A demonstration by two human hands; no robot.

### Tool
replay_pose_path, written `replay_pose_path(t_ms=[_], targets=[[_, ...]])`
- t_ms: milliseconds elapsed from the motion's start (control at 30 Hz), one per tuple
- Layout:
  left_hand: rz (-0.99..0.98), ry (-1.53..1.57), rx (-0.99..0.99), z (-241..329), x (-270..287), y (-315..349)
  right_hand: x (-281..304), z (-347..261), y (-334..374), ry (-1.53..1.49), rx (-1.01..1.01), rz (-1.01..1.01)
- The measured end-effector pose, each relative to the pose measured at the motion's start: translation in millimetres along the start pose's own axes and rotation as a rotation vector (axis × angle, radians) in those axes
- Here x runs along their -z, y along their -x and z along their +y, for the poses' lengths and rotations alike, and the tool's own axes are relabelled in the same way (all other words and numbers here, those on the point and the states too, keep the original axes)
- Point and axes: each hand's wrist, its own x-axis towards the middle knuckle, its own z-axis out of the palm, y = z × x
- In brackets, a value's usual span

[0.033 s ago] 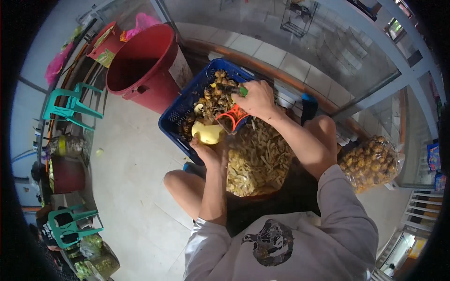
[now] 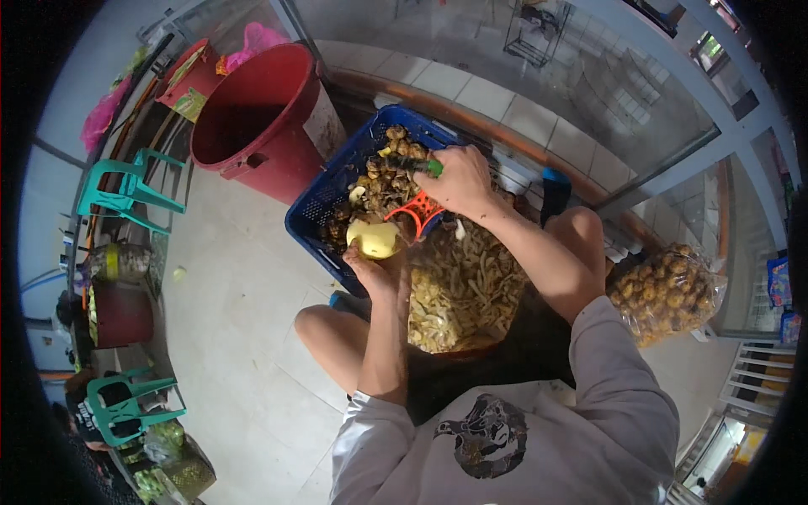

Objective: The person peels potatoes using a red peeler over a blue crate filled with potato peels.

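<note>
My left hand (image 2: 372,271) is closed around the lower side of a peeled yellow potato (image 2: 375,239), held over the near edge of a blue crate (image 2: 305,225). In my right hand (image 2: 459,180) is an orange peeler (image 2: 418,207), its forked head beside the potato's right side. A green and dark piece (image 2: 433,167) sticks out by the right fingers; its kind is unclear. Brown, dirty potatoes (image 2: 375,183) lie in the crate beyond both hands. Below the peeler, between my legs, is a heap of pale peelings (image 2: 468,286).
A tall red bin (image 2: 278,172) stands left of the crate. A clear bag of unpeeled potatoes (image 2: 669,290) lies to my right. Teal plastic chairs (image 2: 126,189) and a green-filled crate (image 2: 181,471) line the left side. A glass partition (image 2: 539,93) rises ahead.
The peeler and my right hand have shifted slightly. The potato has tilted a little in my left hand. A pale sliver now shows above the peelings.
</note>
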Motion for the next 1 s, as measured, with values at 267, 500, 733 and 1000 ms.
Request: replay_pose_path(t_ms=[267, 500, 733, 1000], targets=[[-0.204, 0.183, 0.007, -6.8, 24.2, -9.7, -8.2, -2.7, 5.6, 0.112, 0.176, 0.067], [0.089, 0.22, 0.162, -0.8, 4.6, -7.7, -7.4, -8.6, 8.1, 0.022, 0.187, 0.054], [0.162, 0.152, 0.159, 1.6, -0.6, -8.2, -2.4, 33.0, -10.6, 0.176, 0.134, 0.126], [0.168, 0.185, 0.233, 4.3, -1.0, -4.7, -8.1, -4.2, 11.3, 0.044, 0.379, 0.185]])
